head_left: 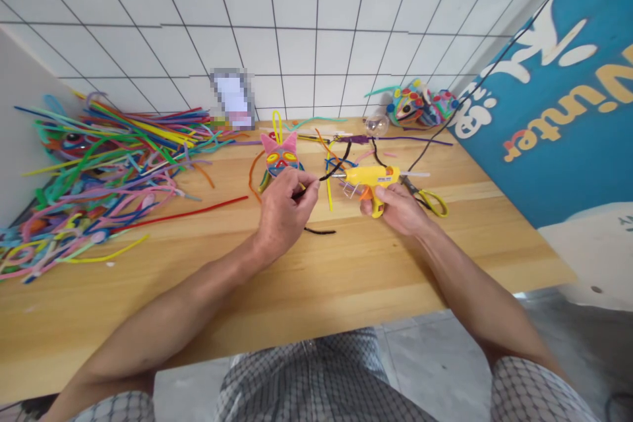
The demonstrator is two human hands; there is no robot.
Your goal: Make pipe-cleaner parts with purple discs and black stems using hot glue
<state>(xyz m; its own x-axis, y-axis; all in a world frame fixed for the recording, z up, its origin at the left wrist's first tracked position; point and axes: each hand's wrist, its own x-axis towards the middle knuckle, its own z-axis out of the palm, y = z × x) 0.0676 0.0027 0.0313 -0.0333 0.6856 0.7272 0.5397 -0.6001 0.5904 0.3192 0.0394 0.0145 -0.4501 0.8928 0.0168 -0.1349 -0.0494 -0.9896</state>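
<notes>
My left hand (289, 208) pinches a black pipe cleaner (339, 168), whose upper end curves up to the right past the fingers. In my right hand (398, 206) is a yellow hot glue gun (373, 176), gripped by its handle with the nozzle pointing left. The nozzle is close to the black pipe cleaner; whether they touch I cannot tell. Behind my left hand stands a small cat-like figure (281, 153) with pink ears, yellow eyes and a yellow loop on top, its lower part hidden by the hand. Another black piece (320, 231) lies below my left hand.
Many coloured pipe cleaners (123, 158) are heaped at the left. A phone-like, blurred-out object (232, 99) leans on the tiled wall. Yellow-handled scissors (431, 201) lie by my right hand. Colourful decorated figures (420, 105) stand at the back right. A dark cord (462, 112) runs up the right side.
</notes>
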